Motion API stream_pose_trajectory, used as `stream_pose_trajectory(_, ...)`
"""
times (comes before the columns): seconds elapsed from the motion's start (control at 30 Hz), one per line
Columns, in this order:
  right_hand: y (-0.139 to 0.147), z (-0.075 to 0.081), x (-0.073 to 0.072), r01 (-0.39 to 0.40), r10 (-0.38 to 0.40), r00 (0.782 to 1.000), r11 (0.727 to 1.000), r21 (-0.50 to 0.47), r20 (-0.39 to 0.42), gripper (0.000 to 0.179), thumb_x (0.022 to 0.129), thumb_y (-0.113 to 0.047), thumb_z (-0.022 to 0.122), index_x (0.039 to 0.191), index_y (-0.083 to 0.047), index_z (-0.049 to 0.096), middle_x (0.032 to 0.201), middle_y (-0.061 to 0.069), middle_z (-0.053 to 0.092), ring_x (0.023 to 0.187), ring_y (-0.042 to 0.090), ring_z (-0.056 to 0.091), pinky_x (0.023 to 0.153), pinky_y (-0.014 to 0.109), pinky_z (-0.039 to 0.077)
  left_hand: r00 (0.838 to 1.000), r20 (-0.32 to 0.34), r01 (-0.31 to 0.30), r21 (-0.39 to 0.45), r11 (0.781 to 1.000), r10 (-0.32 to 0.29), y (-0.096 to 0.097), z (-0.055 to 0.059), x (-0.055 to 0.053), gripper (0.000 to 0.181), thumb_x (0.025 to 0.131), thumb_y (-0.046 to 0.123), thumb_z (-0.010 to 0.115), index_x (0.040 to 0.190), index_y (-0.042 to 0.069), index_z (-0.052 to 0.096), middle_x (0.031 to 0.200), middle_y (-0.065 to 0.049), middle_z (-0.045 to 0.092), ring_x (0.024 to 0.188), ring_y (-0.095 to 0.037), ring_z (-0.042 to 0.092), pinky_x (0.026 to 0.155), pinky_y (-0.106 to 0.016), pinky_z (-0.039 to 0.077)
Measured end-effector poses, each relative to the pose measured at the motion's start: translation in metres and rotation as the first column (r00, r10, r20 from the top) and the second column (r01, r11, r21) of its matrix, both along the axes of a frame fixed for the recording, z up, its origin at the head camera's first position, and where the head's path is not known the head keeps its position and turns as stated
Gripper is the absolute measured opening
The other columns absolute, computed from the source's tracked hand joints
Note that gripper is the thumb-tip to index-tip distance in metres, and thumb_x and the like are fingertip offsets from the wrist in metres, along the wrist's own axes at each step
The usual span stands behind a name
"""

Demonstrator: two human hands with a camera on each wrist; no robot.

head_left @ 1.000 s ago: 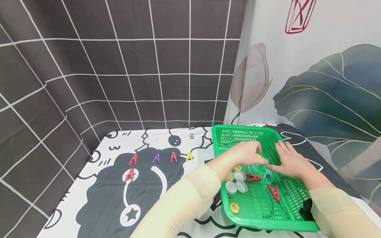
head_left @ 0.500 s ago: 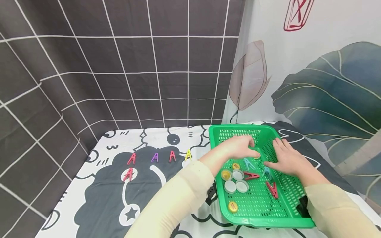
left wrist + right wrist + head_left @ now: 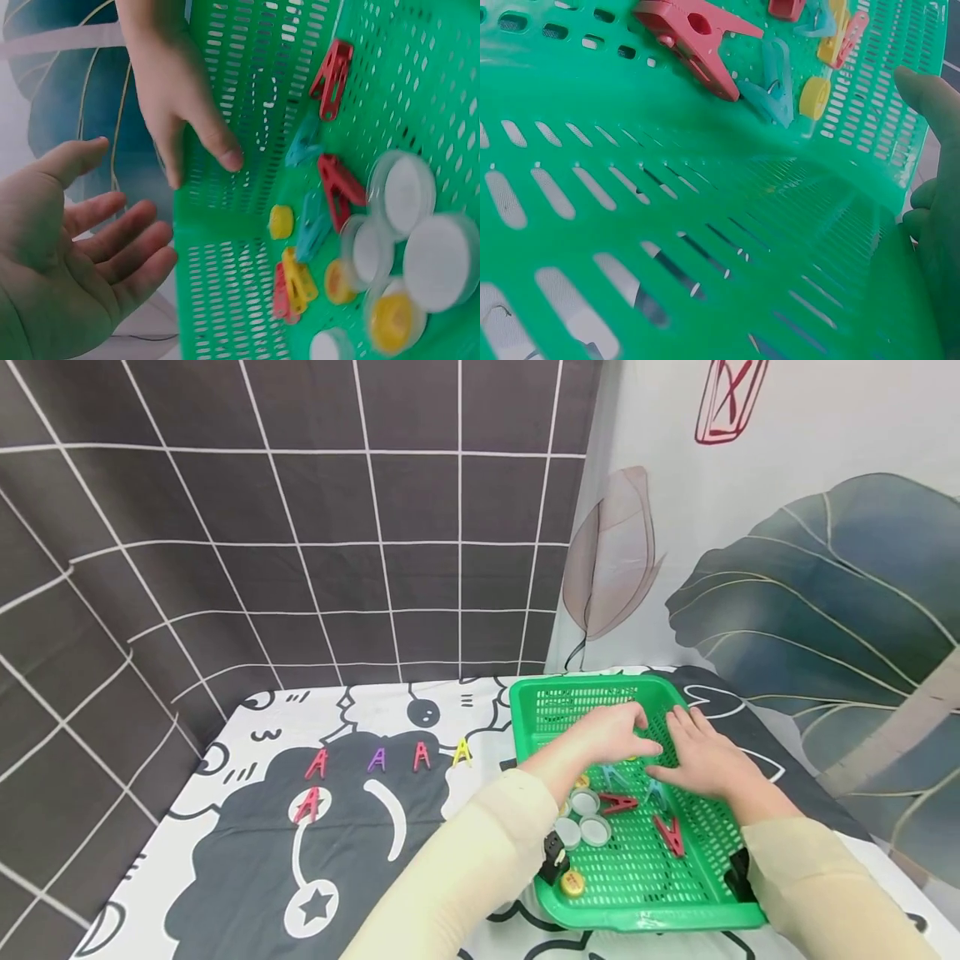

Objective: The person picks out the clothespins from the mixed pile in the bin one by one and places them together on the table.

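A green plastic basket (image 3: 637, 917) holds several small things. My left hand (image 3: 611, 733) hangs over its far part, fingers loosely bent and palm bare in the left wrist view. My right hand (image 3: 708, 762) lies against the right side wall near the rim, fingers straight and thumb spread inward. Between and below the hands are blue clothespins (image 3: 313, 225), red clothespins (image 3: 341, 187), a yellow clothespin (image 3: 300, 281) and a small yellow cap (image 3: 281, 222). White round lids (image 3: 595, 830) and a yellow cap (image 3: 572, 883) lie nearer the left side.
On the patterned cloth left of the basket, red clothespins (image 3: 317, 764), a purple clothespin (image 3: 377, 760) and a yellow clothespin (image 3: 462, 752) lie spread out. A dark tiled-pattern curtain (image 3: 337, 527) hangs behind. Black wrist devices (image 3: 553, 858) sit by the sleeves.
My left hand and right thumb, close together a second ago, have drawn slightly apart. The head view has turned, so the basket and clothespins appear farther left.
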State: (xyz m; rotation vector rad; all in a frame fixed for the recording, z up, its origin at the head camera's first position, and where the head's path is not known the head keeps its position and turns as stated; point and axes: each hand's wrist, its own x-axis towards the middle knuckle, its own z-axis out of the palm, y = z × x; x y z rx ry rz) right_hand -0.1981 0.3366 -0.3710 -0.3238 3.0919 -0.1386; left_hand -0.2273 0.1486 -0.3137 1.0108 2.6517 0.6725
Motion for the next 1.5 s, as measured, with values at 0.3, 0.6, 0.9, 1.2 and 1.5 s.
stream_pose_trajectory(0.3,-0.001,0.001,0.0,-0.001,0.001,1.0,1.0,0.002,0.001,0.096,0.087,-0.056,0.054,0.14,0.017,0.02,0.146,0.036,0.013,0.134,0.051,0.007,0.103,0.064,0.017,0.998,0.045,-0.045,-0.003,0.999,0.045,0.009,-0.024,-0.007,0.042,0.084,0.038,0.069,0.117,0.015,0.057,0.111,0.006,0.062,0.096,-0.008,0.058,0.077,-0.02,0.045)
stream_pose_trajectory(0.6,-0.004,0.004,-0.001,0.0,0.0,1.0,1.0,-0.001,-0.007,0.094,0.085,-0.049,0.06,0.14,0.016,0.02,0.146,0.035,0.013,0.134,0.051,0.007,0.103,0.063,0.017,0.988,0.151,0.045,-0.102,0.994,-0.029,0.003,-0.052,-0.022,0.044,0.081,0.033,0.073,0.117,0.014,0.055,0.113,0.004,0.059,0.095,-0.009,0.055,0.078,-0.023,0.045)
stream_pose_trajectory(0.9,-0.002,0.003,-0.002,0.007,-0.007,1.0,1.0,0.008,-0.01,0.095,0.085,-0.051,0.06,0.14,0.015,0.021,0.146,0.035,0.014,0.134,0.051,0.008,0.102,0.064,0.019,0.969,0.21,0.175,-0.193,0.965,-0.134,-0.006,-0.057,-0.03,0.034,0.079,0.026,0.076,0.107,0.019,0.058,0.106,0.007,0.054,0.09,-0.007,0.05,0.075,-0.023,0.042)
stream_pose_trajectory(1.2,-0.001,0.002,-0.001,0.009,-0.009,1.0,1.0,0.004,-0.002,0.095,0.085,-0.051,0.06,0.14,0.016,0.02,0.146,0.035,0.014,0.133,0.052,0.008,0.101,0.064,0.019,0.945,0.279,0.266,-0.342,0.901,-0.173,0.001,-0.059,-0.028,0.035,0.079,0.03,0.075,0.109,0.03,0.057,0.123,0.011,0.048,0.1,-0.008,0.048,0.077,-0.028,0.043)
stream_pose_trajectory(1.5,-0.001,0.002,-0.002,0.0,0.0,1.0,1.0,-0.006,0.001,0.096,0.084,-0.052,0.059,0.14,0.016,0.02,0.146,0.036,0.014,0.133,0.052,0.008,0.102,0.064,0.018,0.941,0.242,0.33,-0.51,0.795,-0.235,0.018,-0.061,-0.018,0.045,0.081,0.02,0.074,0.119,0.035,0.055,0.123,0.015,0.049,0.105,-0.005,0.046,0.082,-0.026,0.042)
